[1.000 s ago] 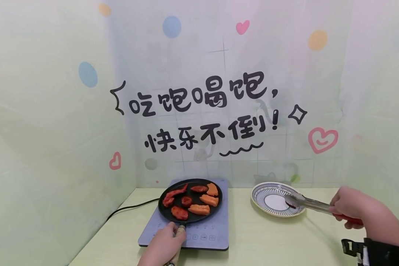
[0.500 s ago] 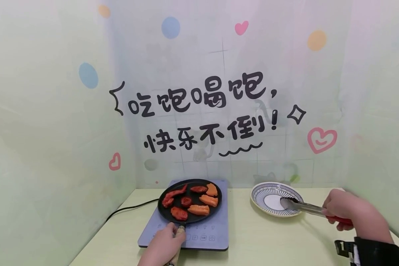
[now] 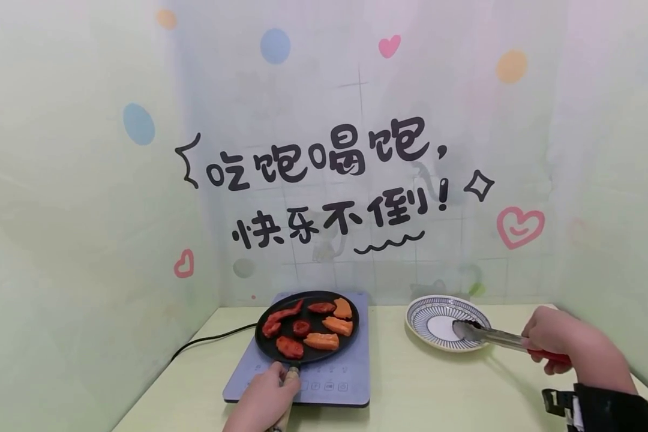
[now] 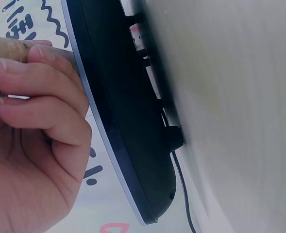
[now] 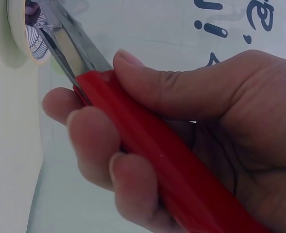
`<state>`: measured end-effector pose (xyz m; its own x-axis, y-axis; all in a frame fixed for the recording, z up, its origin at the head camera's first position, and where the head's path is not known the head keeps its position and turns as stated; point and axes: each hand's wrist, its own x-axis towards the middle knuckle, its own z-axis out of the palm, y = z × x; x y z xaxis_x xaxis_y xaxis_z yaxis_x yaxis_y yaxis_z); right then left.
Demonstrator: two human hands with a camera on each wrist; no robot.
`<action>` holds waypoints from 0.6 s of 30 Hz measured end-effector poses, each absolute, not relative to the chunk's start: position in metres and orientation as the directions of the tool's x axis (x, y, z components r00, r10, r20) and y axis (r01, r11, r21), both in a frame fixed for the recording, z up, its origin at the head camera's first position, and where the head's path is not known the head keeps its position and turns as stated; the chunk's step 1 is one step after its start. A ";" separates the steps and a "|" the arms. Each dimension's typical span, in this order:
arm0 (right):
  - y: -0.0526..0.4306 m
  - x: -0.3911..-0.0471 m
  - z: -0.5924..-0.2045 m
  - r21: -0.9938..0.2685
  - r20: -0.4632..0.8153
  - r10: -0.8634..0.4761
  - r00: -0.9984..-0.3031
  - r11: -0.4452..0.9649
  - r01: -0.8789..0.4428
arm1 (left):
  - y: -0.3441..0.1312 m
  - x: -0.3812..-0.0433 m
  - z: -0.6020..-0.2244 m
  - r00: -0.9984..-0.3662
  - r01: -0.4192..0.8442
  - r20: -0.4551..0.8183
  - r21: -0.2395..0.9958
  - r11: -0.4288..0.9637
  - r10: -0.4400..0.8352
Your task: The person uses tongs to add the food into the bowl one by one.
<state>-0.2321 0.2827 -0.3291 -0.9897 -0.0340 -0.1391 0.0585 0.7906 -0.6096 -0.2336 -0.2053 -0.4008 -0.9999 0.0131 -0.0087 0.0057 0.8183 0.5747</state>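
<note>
In the head view my left hand (image 3: 264, 390) grips the wooden handle of a black frying pan (image 3: 312, 356). Several red and orange pieces of food, some like chicken wings, lie in the pan. At the right, my right hand (image 3: 558, 339) holds metal tongs (image 3: 504, 339) by their red handles, thumb along one side, fingers curled round the other. The tong tips are over a blue-and-white patterned plate (image 3: 441, 326). A small dark purplish lump (image 5: 32, 13) shows by the tips in the right wrist view; I cannot tell whether they pinch it.
The pan rests on a bluish induction cooker (image 3: 357, 373) on a pale yellow table (image 3: 410, 390). A black cord (image 3: 210, 333) runs from the cooker to the left. Behind stands a wall sheet (image 3: 324, 84) with large printed characters, and side walls enclose the table.
My right hand has shifted a little to the left with the tongs, bringing the tips further over the plate's middle. The left hand and the pan have stayed put.
</note>
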 end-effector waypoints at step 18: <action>0.277 -0.231 -0.320 -0.582 -0.084 -0.052 -0.995 0.813 0.007 | -0.205 -0.234 -0.399 -1.000 0.010 0.002 0.582 0.813 0.010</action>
<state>-0.2312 0.2772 -0.3198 -0.9951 -0.0522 -0.0842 0.0066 0.8134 -0.5817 -0.2341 -0.2045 -0.3994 -0.9999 0.0102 0.0024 0.0097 0.8135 0.5815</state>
